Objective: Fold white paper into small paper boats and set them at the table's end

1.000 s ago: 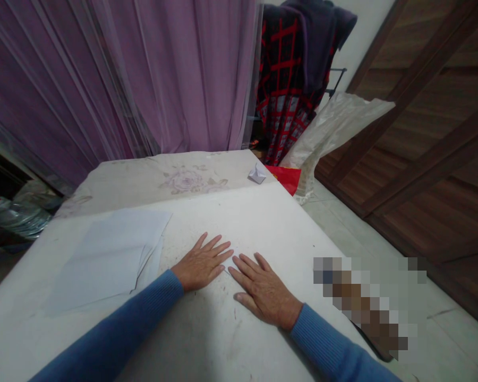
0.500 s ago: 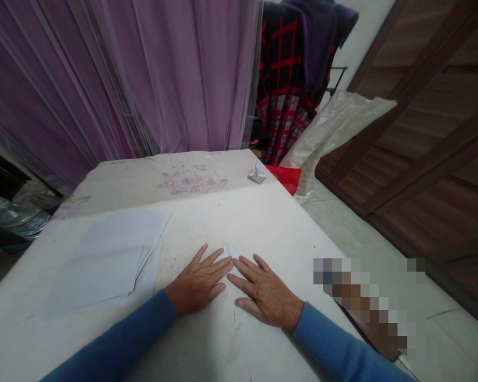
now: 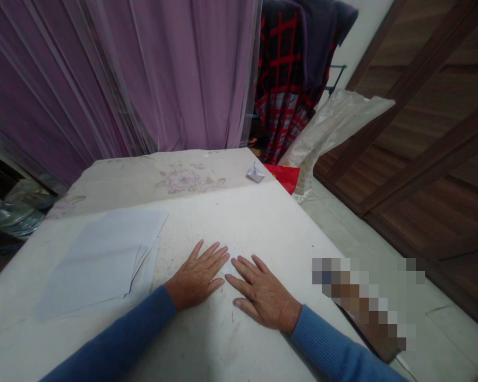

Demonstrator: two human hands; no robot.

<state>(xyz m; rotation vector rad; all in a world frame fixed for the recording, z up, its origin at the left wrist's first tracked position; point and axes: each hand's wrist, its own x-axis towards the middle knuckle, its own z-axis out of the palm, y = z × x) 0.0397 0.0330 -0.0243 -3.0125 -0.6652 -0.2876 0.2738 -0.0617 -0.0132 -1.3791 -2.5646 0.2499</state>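
Observation:
My left hand (image 3: pixel 199 276) lies flat with its fingers spread, the fingertips on a small folded piece of white paper (image 3: pixel 228 263). From the other side my right hand (image 3: pixel 263 291) rests palm down, fingers stretched out, its tips at the same paper. Most of that paper is hidden under the fingers, so its full shape cannot be made out. Left of my hands lies a stack of white paper sheets (image 3: pixel 91 260). A small folded paper boat (image 3: pixel 255 173) sits at the far right corner of the table.
The white table (image 3: pixel 279 223) has a flowered cloth (image 3: pixel 183 178) showing at its far end. Beyond hangs a purple curtain (image 3: pixel 191 74). A red bag (image 3: pixel 284 178) is by the far right corner. At left stands a clear plastic bottle (image 3: pixel 11 217). A blurred-out item (image 3: pixel 366 307) is at right.
My left fingers have shifted slightly up and left on the paper, opening a small gap between the two hands. The right hand has hardly moved.

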